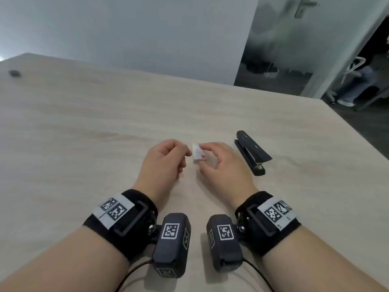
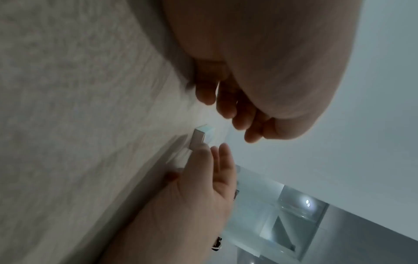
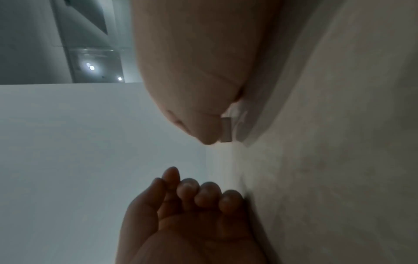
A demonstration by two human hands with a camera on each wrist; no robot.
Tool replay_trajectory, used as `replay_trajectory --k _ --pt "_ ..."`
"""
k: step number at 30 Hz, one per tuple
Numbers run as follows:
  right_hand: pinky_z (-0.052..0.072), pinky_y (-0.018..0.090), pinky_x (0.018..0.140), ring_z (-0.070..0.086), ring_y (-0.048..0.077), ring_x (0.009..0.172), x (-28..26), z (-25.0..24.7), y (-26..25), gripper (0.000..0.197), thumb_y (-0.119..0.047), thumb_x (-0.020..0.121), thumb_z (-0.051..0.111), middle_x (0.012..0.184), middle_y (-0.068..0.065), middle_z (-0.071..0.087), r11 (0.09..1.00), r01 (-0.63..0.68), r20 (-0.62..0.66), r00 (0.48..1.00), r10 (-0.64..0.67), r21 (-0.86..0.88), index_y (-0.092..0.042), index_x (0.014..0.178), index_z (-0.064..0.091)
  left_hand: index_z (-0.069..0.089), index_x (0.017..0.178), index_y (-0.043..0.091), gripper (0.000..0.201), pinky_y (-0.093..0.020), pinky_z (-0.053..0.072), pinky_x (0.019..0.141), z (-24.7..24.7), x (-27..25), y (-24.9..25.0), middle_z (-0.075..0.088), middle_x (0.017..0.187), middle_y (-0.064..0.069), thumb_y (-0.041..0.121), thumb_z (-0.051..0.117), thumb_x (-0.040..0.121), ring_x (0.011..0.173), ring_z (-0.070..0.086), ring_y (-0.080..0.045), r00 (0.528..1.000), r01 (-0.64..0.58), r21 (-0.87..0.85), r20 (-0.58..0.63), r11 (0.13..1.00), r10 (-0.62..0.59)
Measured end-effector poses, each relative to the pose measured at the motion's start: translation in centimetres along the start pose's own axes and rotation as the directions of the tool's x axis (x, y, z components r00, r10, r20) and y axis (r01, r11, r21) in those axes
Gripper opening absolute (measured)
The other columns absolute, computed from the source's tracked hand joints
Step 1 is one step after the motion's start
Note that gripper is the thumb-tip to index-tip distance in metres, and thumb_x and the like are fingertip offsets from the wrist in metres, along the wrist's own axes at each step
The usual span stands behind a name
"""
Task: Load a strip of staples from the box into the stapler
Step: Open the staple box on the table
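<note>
Right hand [image 1: 219, 163] pinching staple box [image 1: 199, 155] on table [image 1: 105, 123] (stapler [image 1: 251, 152] at 3 o'clock). Left hand [image 1: 164, 159] loosely curled, empty. Could tip, spilling strips, if opened one-handed.

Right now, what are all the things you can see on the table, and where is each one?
staple box: one, white with a small red mark, on the table between the two hands
stapler: one, black, closed, lying on the table right of the box
small dark thing: one, near the far left corner, too blurred to name
table: one, pale wood grain
wrist cameras: two, dark grey with black-and-white markers, on black straps
left hand: one, loosely curled beside the box, holding nothing
right hand: one, thumb and fingers at the box's ends
</note>
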State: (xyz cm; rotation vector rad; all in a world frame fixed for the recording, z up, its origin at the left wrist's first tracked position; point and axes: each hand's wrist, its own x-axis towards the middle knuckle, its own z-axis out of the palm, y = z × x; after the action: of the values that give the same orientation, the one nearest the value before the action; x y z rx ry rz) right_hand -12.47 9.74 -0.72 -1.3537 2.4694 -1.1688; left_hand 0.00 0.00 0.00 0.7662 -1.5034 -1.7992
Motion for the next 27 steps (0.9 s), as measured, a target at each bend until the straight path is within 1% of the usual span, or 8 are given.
replay_trajectory --k 4,7,11,13,16,19,24,27 --pt "0.037 0.025 0.107 0.04 -0.003 0.142 1.5 0.5 -0.4 0.061 -0.031 0.09 0.054 0.16 -0.024 0.038 0.977 0.034 0.148 0.989 -0.003 -0.211 -0.046 0.148 0.042 0.069 0.075 0.011 0.017 -0.023 0.038 0.049 -0.6 0.8 -0.6 0.061 0.069 0.002 0.013 0.061 0.09 0.059 0.05 -0.013 0.998 -0.002 0.016 -0.059 1.0 0.003" --pt "0.045 0.03 0.1 0.053 0.0 0.126 1.6 0.6 -0.2 0.058 -0.035 0.09 0.059 0.149 -0.023 0.047 0.979 0.039 0.171 0.985 -0.004 -0.202 -0.046 0.145 0.045 0.074 0.081 0.018 0.016 -0.026 0.05 0.062 -0.5 0.9 -1.1 0.069 0.081 0.004 0.014 0.063 0.091 0.069 0.059 -0.012 0.999 0.021 0.025 -0.034 0.999 -0.02" --pt "0.05 0.029 0.09 0.057 -0.005 0.101 1.3 0.9 0.2 0.054 -0.035 0.082 0.073 0.125 -0.022 0.055 0.998 0.065 0.086 0.994 -0.066 0.016 -0.043 0.132 0.057 0.076 0.095 0.026 0.019 -0.039 0.06 0.081 -0.9 1.5 -1.5 0.074 0.102 0.003 0.022 0.063 0.081 0.077 0.07 -0.008 0.998 0.041 0.02 -0.054 0.999 -0.04" --pt "0.052 0.027 0.081 0.056 -0.005 0.081 1.2 1.2 0.2 0.054 -0.029 0.078 0.077 0.117 -0.023 0.055 0.983 0.126 0.063 0.989 -0.135 0.13 -0.042 0.128 0.059 0.072 0.11 0.023 0.024 -0.037 0.062 0.075 -0.9 1.7 -1.1 0.072 0.11 0.001 0.019 0.064 0.088 0.088 0.072 -0.013 0.997 0.065 -0.022 -0.031 0.998 -0.066" --pt "0.052 0.024 0.069 0.059 0.005 0.07 1.0 1.3 -0.1 0.056 -0.022 0.076 0.081 0.115 -0.021 0.055 0.957 0.211 0.039 0.974 -0.222 0.197 -0.045 0.122 0.059 0.065 0.13 0.02 0.032 -0.034 0.06 0.064 -0.9 1.8 -0.8 0.073 0.103 -0.011 0.02 0.061 0.098 0.073 0.068 -0.018 0.994 0.102 0.022 0.047 0.995 -0.103" --pt "0.05 0.018 0.065 0.059 0.005 0.07 0.9 1.4 0.2 0.058 -0.021 0.077 0.084 0.117 -0.02 0.055 0.949 0.204 -0.005 0.978 -0.209 0.241 -0.041 0.125 0.059 0.066 0.132 0.016 0.036 -0.031 0.054 0.055 -1.0 1.7 -1.0 0.077 0.102 -0.023 0.023 0.061 0.097 0.064 0.067 -0.021 0.987 0.101 0.064 0.118 0.993 -0.108" --pt "0.048 0.018 0.064 0.05 0.009 0.065 0.9 1.2 0.5 0.054 -0.028 0.075 0.089 0.108 -0.023 0.061 0.918 0.03 0.055 0.997 -0.056 0.395 -0.037 0.12 0.06 0.068 0.127 0.013 0.029 -0.03 0.051 0.047 -0.9 1.5 -0.5 0.077 0.091 -0.011 0.018 0.064 0.099 0.059 0.067 -0.019 0.99 0.107 0.016 0.086 0.994 -0.108" --pt "0.05 0.028 0.064 0.051 0.012 0.067 1.1 1.1 0.8 0.048 -0.027 0.077 0.086 0.095 -0.021 0.063 0.873 -0.022 0.11 0.993 -0.037 0.487 -0.037 0.115 0.059 0.069 0.121 0.019 0.023 -0.028 0.042 0.042 -0.9 1.1 -0.2 0.078 0.08 -0.001 0.021 0.065 0.099 0.061 0.071 -0.016 0.991 0.082 0.057 0.097 0.995 -0.088"
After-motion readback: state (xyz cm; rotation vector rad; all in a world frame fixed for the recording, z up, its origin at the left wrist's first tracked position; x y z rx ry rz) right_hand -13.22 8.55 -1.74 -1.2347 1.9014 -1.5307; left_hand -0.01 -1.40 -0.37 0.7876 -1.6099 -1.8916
